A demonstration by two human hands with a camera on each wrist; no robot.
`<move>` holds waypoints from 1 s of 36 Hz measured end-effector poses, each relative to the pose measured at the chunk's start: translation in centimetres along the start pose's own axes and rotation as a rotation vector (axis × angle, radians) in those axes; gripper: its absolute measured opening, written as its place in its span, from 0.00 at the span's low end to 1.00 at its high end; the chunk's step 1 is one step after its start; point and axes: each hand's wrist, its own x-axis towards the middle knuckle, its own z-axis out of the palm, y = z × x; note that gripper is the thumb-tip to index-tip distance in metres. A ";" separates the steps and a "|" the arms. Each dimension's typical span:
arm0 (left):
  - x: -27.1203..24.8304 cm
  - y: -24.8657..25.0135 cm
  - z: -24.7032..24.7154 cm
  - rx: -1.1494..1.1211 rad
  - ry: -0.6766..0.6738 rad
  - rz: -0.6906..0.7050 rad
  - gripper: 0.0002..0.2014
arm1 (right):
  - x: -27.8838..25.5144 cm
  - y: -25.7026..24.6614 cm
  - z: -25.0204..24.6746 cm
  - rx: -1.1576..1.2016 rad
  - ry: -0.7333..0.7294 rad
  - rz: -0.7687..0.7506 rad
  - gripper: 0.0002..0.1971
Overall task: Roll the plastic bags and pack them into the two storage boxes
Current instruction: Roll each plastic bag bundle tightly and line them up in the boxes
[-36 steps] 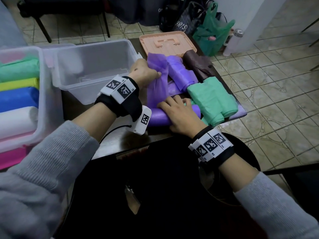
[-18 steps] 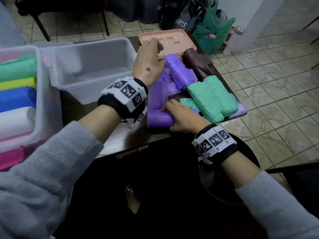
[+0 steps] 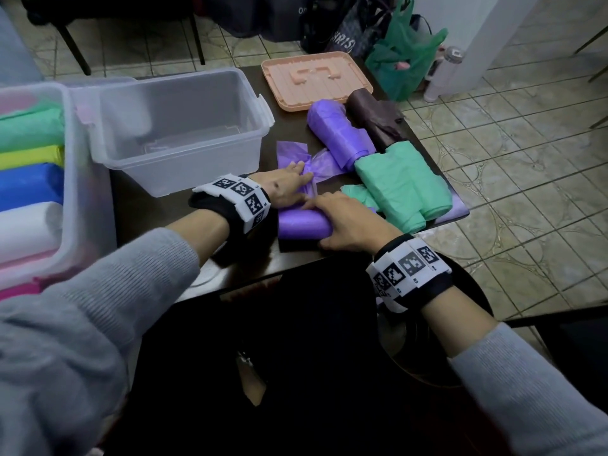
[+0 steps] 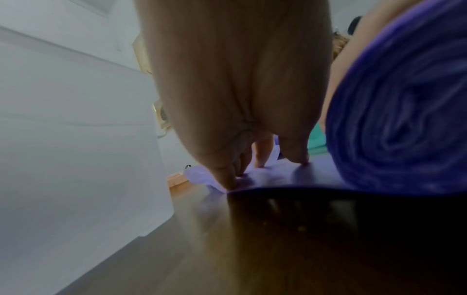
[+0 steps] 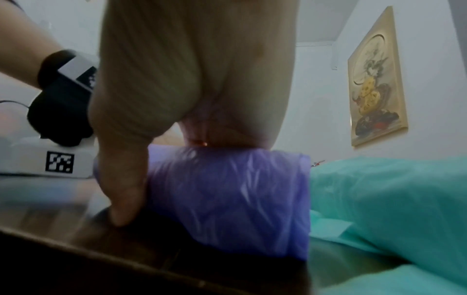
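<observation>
A purple bag, partly rolled (image 3: 301, 223) (image 5: 227, 199), lies near the table's front edge. Its loose tail (image 3: 291, 154) stretches away toward the far side. My right hand (image 3: 348, 222) lies over the roll's right end, thumb (image 5: 121, 199) down its near side and fingers over the top. My left hand (image 3: 297, 179) (image 4: 262, 169) presses straight fingers (image 4: 227, 179) on the flat sheet just beyond the roll (image 4: 404, 119). An empty clear box (image 3: 177, 126) stands left of the bag. The second clear box (image 3: 75, 192), at far left, holds several rolled bags.
On the table's right side lie a purple bundle (image 3: 339, 133), a brown bag (image 3: 375, 116) and folded green bags (image 3: 404, 182) (image 5: 391, 199). A peach lid (image 3: 316, 80) lies at the back. The table edge (image 3: 454, 215) is close behind the green bags.
My left hand, raised over the far purple bundle half a second ago, has come down onto the flat sheet beside the roll. My right hand has stayed on the roll.
</observation>
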 end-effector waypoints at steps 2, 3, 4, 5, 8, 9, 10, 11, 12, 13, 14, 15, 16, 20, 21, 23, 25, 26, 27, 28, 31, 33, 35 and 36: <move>0.1 -0.2 0.2 0.002 -0.007 0.009 0.29 | 0.1 -0.2 -0.2 -0.001 0.005 -0.001 0.32; 0.1 -0.3 0.2 -0.001 -0.012 0.011 0.29 | 0.2 -0.3 -0.2 -0.007 0.011 -0.001 0.32; 0.2 -0.4 0.1 -0.007 -0.014 0.015 0.29 | 0.2 -0.3 -0.2 -0.013 0.019 -0.003 0.32; 0.1 -0.5 0.1 -0.013 -0.014 0.018 0.28 | 0.3 -0.5 -0.1 -0.018 0.027 -0.009 0.32; 0.0 -0.7 0.0 -0.036 -0.011 0.033 0.28 | 0.2 -0.7 0.1 0.009 0.043 -0.016 0.32; 0.0 -0.7 -0.1 -0.042 -0.009 0.042 0.28 | 0.1 -0.6 0.1 0.038 0.047 -0.013 0.32; -0.1 -0.8 -0.1 -0.047 -0.006 0.048 0.28 | 0.1 -0.6 0.1 0.067 0.049 -0.008 0.32; -0.2 -0.9 -0.1 -0.054 -0.001 0.048 0.28 | 0.1 -0.6 0.1 0.091 0.050 -0.007 0.31; -0.3 -1.0 -0.1 -0.064 0.005 0.046 0.29 | 0.1 -0.6 0.1 0.112 0.047 -0.006 0.30; -0.3 -1.2 0.0 -0.080 0.012 0.044 0.29 | 0.1 -0.5 0.0 0.131 0.041 -0.008 0.30; -0.4 -1.3 0.0 -0.099 0.018 0.045 0.29 | 0.1 -0.6 0.0 0.149 0.036 -0.011 0.30; -0.4 -1.4 0.0 -0.121 0.025 0.047 0.30 | 0.1 -0.6 0.0 0.164 0.033 -0.014 0.30; -0.5 -1.6 0.1 -0.143 0.035 0.047 0.30 | 0.1 -0.7 0.0 0.178 0.030 -0.014 0.30; -0.6 -1.7 0.1 -0.205 0.097 0.039 0.34 | 0.1 -0.8 0.0 0.225 0.027 -0.033 0.29; -0.7 -1.7 0.1 -0.221 0.115 0.047 0.35 | 0.2 -0.7 -0.1 0.221 0.022 -0.041 0.29; -0.7 -1.6 0.0 -0.248 0.139 0.061 0.35 | 0.4 -0.5 -0.5 0.190 -0.002 -0.058 0.30; -0.8 -1.4 -0.3 -0.271 0.149 0.050 0.33 | 0.5 -0.4 -0.8 0.168 -0.013 -0.060 0.31; -0.9 -1.3 -0.4 -0.284 0.157 0.041 0.32 | 0.6 -0.3 -0.8 0.185 -0.008 -0.049 0.33; -1.0 -1.1 -0.7 -0.293 0.174 0.034 0.30 | 0.7 -0.2 -0.8 0.223 0.004 -0.028 0.34; -1.2 -0.9 -0.9 -0.294 0.201 0.031 0.27 | 0.7 -0.1 -0.9 0.265 0.014 -0.003 0.35; -2.2 -0.3 -1.9 -0.293 0.302 0.022 0.15 | 1.0 0.3 -1.2 0.293 -0.008 0.046 0.29; -3.0 0.0 -2.4 -0.310 0.327 0.011 0.09 | 1.2 0.4 -1.6 0.250 -0.021 0.046 0.25; -3.9 0.1 -2.8 -0.291 0.284 0.008 0.07 | 1.4 0.5 -1.9 0.192 -0.019 0.043 0.23; -4.3 0.1 -2.8 -0.271 0.249 0.002 0.08 | 1.6 0.5 -2.0 0.171 -0.022 0.043 0.23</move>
